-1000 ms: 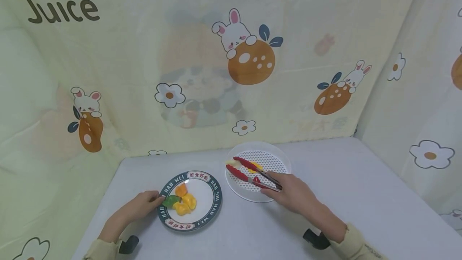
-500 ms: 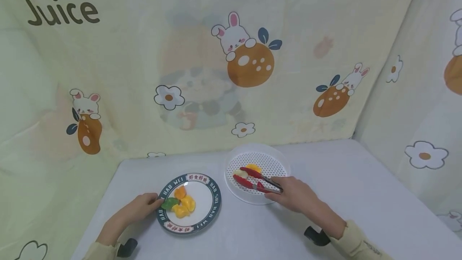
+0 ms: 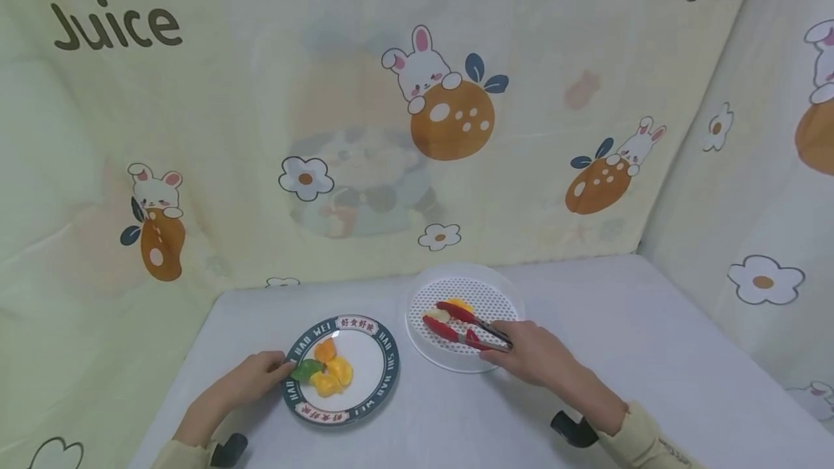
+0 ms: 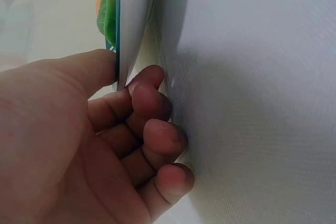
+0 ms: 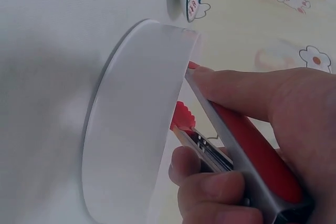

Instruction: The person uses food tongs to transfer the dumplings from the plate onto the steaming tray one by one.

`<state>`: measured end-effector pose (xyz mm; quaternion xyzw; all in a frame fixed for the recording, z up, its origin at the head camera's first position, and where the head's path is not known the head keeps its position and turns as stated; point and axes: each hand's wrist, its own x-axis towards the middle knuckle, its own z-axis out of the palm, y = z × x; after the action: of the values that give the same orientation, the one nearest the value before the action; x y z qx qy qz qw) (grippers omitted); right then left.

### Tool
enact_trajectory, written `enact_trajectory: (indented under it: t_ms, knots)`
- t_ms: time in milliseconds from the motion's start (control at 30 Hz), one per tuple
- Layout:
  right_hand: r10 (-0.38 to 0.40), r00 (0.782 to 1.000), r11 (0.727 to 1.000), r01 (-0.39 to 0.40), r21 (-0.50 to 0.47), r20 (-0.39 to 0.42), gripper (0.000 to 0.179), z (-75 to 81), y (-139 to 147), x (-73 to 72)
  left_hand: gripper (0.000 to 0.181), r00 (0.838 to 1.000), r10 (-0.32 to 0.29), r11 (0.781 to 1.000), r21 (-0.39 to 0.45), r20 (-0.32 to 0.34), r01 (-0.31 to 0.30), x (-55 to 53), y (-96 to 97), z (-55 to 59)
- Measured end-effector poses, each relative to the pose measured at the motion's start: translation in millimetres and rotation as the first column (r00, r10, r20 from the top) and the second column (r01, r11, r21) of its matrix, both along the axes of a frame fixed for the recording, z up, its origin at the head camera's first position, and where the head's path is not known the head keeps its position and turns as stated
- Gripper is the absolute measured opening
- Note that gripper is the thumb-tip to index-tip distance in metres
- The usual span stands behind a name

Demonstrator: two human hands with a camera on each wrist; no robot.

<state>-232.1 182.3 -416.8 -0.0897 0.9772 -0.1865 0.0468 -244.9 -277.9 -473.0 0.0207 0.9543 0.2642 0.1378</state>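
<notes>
Presently, red-tipped metal tongs [image 3: 461, 313] are gripped by the right hand [image 3: 534, 352], a round white teal-rimmed plate [image 3: 368, 362] by the left hand [image 3: 250, 380].

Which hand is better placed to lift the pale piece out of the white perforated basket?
The right hand, probably: it grips the red-tipped tongs, whose tips appear on either side of the pale piece; the left hand pinches the lettered plate by its edge.
</notes>
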Motion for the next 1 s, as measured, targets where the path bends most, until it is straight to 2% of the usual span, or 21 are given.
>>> enact_trajectory:
  t_ms: [300, 567, 800, 1000]
  knots:
    - [-0.042, 0.999, 0.999, 0.042, -0.015, -0.013, 0.076, 12.0, 5.2, 0.7, 0.027, 1.000, -0.005, 1.000, -0.003, -0.021, 0.005, 4.7, -0.7, 1.3]
    - [-0.063, 0.998, 0.996, 0.061, -0.069, -0.031, 0.095, 17.5, 4.7, 4.2, 0.028, 1.000, 0.005, 1.000, -0.003, 0.007, -0.005, 2.9, -1.2, 0.0]
    - [-0.067, 0.997, 0.995, 0.065, -0.069, -0.028, 0.097, 16.4, 3.3, 5.3, 0.027, 1.000, 0.003, 1.000, -0.015, -0.005, -0.003, -0.9, 0.4, -0.9]
    - [-0.066, 0.998, 0.995, 0.065, -0.075, -0.013, 0.097, 14.4, -3.1, 10.0, 0.025, 1.000, 0.003, 1.000, -0.012, 0.000, -0.003, 0.0, 0.6, 0.1]
